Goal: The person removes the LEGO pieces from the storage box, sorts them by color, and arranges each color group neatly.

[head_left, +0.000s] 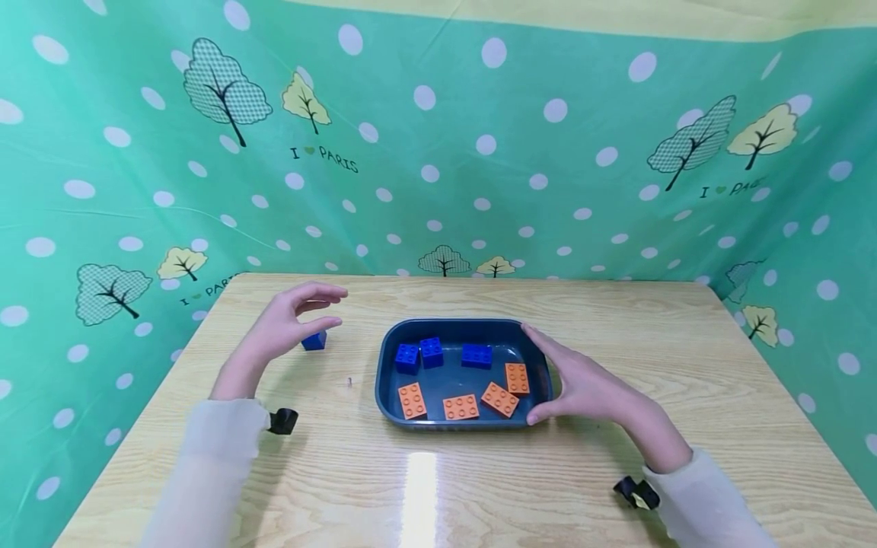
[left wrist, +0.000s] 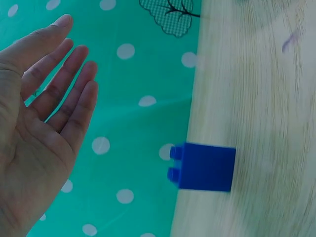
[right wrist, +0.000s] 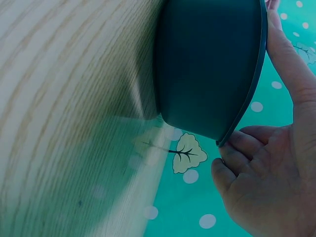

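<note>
Holding nothing in left hand (head_left: pixel 284 326): loosely spread near lone blue block (head_left: pixel 314 342), with thumb well apart from gently bent fingers, not touching per left-wrist view. Gripping right end of dark tray (head_left: pixel 452 383) with right hand (head_left: pixel 589 384), by near-right corner with thumb, far-right with fingers. Find lone blue block on table (head_left: pixel 329 479), left of tray, upright, studs up. In tray: three blue blocks (head_left: pixel 432 352) toward far side, four orange blocks (head_left: pixel 460 407) toward near side and right end. Looks like reaching for lone block. To do well: lower left hand straight down, pinch opposite side walls evenly, avoid knocking over, lift above tray rim before going right, aim for gap among blocks. Meanwhile brace tray lightly; don't tilt or drag.
</note>
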{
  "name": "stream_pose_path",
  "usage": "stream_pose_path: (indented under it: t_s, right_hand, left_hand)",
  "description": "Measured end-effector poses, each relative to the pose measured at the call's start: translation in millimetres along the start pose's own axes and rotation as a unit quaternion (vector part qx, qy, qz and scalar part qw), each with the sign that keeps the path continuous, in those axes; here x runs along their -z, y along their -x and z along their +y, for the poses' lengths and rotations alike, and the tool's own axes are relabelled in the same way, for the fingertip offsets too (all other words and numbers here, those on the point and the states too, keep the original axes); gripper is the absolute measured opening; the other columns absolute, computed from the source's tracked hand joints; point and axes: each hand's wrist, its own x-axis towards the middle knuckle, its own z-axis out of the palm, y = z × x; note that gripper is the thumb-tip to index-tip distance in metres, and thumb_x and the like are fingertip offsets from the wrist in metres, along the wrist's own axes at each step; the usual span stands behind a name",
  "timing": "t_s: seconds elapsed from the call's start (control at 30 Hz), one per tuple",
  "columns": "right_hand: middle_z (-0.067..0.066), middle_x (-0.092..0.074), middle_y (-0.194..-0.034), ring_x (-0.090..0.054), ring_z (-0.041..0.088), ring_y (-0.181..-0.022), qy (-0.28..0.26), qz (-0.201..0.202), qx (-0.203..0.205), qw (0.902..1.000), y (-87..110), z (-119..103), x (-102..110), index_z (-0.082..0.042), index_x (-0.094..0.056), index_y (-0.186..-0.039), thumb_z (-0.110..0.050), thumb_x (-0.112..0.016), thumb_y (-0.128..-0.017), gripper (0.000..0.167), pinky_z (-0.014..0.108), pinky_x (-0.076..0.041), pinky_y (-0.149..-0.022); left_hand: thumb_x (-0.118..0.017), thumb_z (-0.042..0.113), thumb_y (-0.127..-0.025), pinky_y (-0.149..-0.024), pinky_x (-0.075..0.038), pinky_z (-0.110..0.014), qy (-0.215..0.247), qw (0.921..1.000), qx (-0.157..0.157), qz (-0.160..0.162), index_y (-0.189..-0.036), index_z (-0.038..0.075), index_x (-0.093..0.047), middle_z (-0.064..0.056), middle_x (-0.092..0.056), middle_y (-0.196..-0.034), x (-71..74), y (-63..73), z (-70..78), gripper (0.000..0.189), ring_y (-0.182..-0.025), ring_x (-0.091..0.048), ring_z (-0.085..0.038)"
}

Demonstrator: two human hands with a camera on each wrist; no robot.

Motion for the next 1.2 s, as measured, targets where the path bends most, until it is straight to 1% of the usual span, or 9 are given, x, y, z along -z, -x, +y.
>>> stream_pose_path:
  t_s: [0.13, 0.2, 0.27, 0.37, 0.47, 0.7, 0.87, 1.1, 1.2]
  right_hand:
    - [0.015, -0.017, -0.167, -0.028, 0.043, -0.149, 0.000, 0.000, 0.001, 1.0000, 0.0, 0, 0, -0.022, -0.007, -0.162, -0.051, -0.089, -0.065, 0.130, 0.064, -0.034, -0.115]
    - [0.016, -0.017, -0.167, -0.028, 0.043, -0.149, -0.001, 0.000, 0.001, 1.0000, 0.0, -1, 0, -0.022, -0.007, -0.162, -0.051, -0.090, -0.065, 0.130, 0.064, -0.034, -0.115]
    - [0.016, -0.017, -0.167, -0.028, 0.043, -0.149, -0.002, 0.000, 0.001, 1.0000, -0.1, 0, 0, -0.022, -0.007, -0.162, -0.051, -0.090, -0.065, 0.130, 0.064, -0.034, -0.115]
    - [0.016, -0.017, -0.167, -0.028, 0.044, -0.149, -0.002, 0.000, 0.002, 1.0000, -0.2, 0, 0, -0.022, -0.007, -0.162, -0.051, -0.090, -0.065, 0.130, 0.065, -0.034, -0.115]
    - [0.016, -0.017, -0.167, -0.028, 0.044, -0.149, -0.001, 0.002, 0.003, 1.0000, -0.3, 0, 0, -0.022, -0.007, -0.162, -0.051, -0.090, -0.065, 0.130, 0.065, -0.034, -0.115]
    - [0.016, -0.017, -0.167, -0.028, 0.043, -0.149, 0.002, 0.003, 0.007, 1.0000, -0.6, 1, -1, -0.022, -0.007, -0.162, -0.051, -0.090, -0.065, 0.130, 0.064, -0.035, -0.115]
    - [0.016, -0.017, -0.167, -0.028, 0.044, -0.149, 0.001, 0.003, 0.006, 1.0000, -0.6, 0, -1, -0.021, -0.007, -0.162, -0.051, -0.089, -0.066, 0.130, 0.065, -0.034, -0.115]
    - [0.017, -0.017, -0.167, -0.028, 0.046, -0.148, 0.004, 0.007, 0.008, 0.9999, -0.6, 1, -1, -0.019, -0.008, -0.162, -0.052, -0.089, -0.066, 0.129, 0.066, -0.034, -0.114]
    - [0.019, -0.017, -0.166, -0.028, 0.047, -0.148, 0.006, 0.007, 0.010, 0.9999, -0.4, 0, -1, -0.019, -0.008, -0.162, -0.054, -0.087, -0.067, 0.129, 0.067, -0.034, -0.113]
  left_hand:
    - [-0.073, 0.017, -0.092, -0.101, -0.043, -0.004, 0.009, 0.9998, -0.019, -0.003, -0.131, 0.009, -0.062, -0.011, -0.063, -0.134, -5.8, -2.9, 5.7, 0.041, -0.122, -0.059, -0.023]
    - [-0.073, 0.015, -0.092, -0.102, -0.044, -0.006, 0.014, 0.9995, -0.026, -0.006, -0.130, 0.009, -0.063, -0.011, -0.063, -0.133, -8.8, -4.2, 8.9, 0.040, -0.122, -0.059, -0.025]
    - [-0.073, 0.013, -0.092, -0.104, -0.047, -0.011, 0.016, 0.9992, -0.035, -0.010, -0.130, 0.008, -0.063, -0.011, -0.063, -0.132, -11.8, -5.6, 11.7, 0.039, -0.121, -0.059, -0.026]
    - [-0.073, 0.012, -0.091, -0.106, -0.050, -0.023, 0.018, 0.9988, -0.044, -0.015, -0.129, 0.008, -0.063, -0.011, -0.064, -0.132, -16.4, -7.7, 15.7, 0.039, -0.121, -0.060, -0.026]
    - [-0.074, 0.011, -0.090, -0.107, -0.051, -0.033, 0.023, 0.9982, -0.052, -0.019, -0.129, 0.008, -0.064, -0.010, -0.064, -0.131, -21.6, -9.8, 19.7, 0.040, -0.121, -0.061, -0.025]
    - [-0.076, 0.008, -0.088, -0.104, -0.053, -0.037, 0.045, 0.9957, -0.073, -0.037, -0.128, 0.007, -0.064, -0.011, -0.065, -0.129, -35.9, -15.8, 28.6, 0.042, -0.119, -0.062, -0.026]
    - [-0.075, 0.010, -0.088, -0.104, -0.053, -0.040, 0.052, 0.9939, -0.076, -0.060, -0.129, 0.006, -0.063, -0.012, -0.065, -0.130, -47.1, -20.1, 35.1, 0.043, -0.119, -0.063, -0.032]
    - [-0.075, 0.010, -0.089, -0.104, -0.053, -0.045, 0.064, 0.9920, -0.063, -0.089, -0.129, 0.006, -0.063, -0.015, -0.065, -0.130, -60.9, -25.6, 42.6, 0.042, -0.119, -0.063, -0.035]
    - [-0.075, 0.010, -0.089, -0.104, -0.053, -0.046, 0.062, 0.9911, -0.061, -0.101, -0.128, 0.007, -0.063, -0.013, -0.065, -0.130, -67.4, -28.0, 44.5, 0.042, -0.120, -0.063, -0.037]
